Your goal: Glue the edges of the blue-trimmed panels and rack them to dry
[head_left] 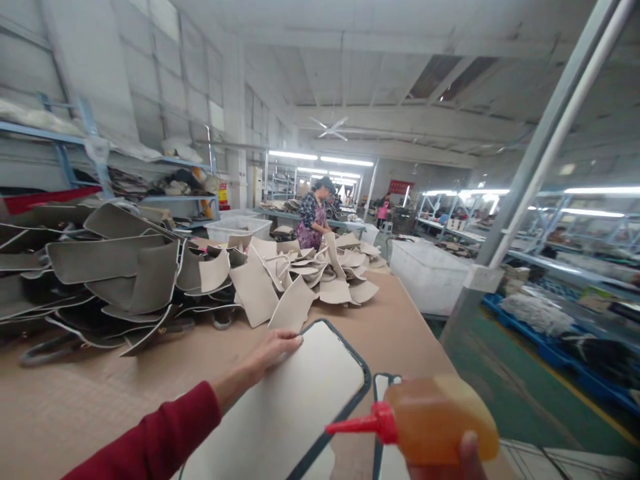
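My left hand (274,352), in a red sleeve, lies flat on the far edge of a cream panel with a dark trim (295,407) that rests on the brown table (100,400). The fingers are stretched out over the panel. My right hand (463,460) shows only in part at the bottom edge, wrapped round an orange squeeze bottle (440,420). Its red nozzle (357,425) points left over the panel's right edge. A second trimmed panel (385,427) lies partly under the bottle.
Heaps of cut cream and grey pieces (210,273) cover the table's far half. A person in a patterned top (313,217) works at the far end. A white bin (430,273) and a metal post (540,147) stand to the right, with shelving beyond.
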Motion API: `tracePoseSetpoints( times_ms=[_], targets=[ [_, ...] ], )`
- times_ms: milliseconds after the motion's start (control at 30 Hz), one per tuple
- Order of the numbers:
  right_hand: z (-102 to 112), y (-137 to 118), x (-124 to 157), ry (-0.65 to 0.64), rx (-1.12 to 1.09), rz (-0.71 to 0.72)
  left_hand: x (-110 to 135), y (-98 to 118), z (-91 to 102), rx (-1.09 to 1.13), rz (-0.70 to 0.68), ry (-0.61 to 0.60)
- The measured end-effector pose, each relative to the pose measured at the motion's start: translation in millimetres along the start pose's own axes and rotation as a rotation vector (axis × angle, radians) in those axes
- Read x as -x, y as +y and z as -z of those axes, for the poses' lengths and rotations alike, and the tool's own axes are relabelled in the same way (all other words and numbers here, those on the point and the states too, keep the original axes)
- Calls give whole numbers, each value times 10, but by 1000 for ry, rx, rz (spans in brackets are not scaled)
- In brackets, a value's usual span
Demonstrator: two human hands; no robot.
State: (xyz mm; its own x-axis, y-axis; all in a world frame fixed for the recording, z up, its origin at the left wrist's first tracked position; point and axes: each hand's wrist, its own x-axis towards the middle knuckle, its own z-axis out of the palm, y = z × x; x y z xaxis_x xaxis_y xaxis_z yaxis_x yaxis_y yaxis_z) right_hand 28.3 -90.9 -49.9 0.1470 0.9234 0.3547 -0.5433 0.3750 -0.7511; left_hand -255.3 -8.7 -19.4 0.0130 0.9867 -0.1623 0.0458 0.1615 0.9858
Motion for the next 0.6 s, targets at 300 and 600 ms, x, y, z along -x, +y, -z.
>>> tracePoseSetpoints(
  times_ms=[300, 600],
  targets=[
    [-313, -372, -647, 186, -101, 35, 57, 310, 162, -241, -15, -146],
    [-271, -338, -964, 76, 62, -64, -34, 453, 131, -362, 24, -474]
  ],
)
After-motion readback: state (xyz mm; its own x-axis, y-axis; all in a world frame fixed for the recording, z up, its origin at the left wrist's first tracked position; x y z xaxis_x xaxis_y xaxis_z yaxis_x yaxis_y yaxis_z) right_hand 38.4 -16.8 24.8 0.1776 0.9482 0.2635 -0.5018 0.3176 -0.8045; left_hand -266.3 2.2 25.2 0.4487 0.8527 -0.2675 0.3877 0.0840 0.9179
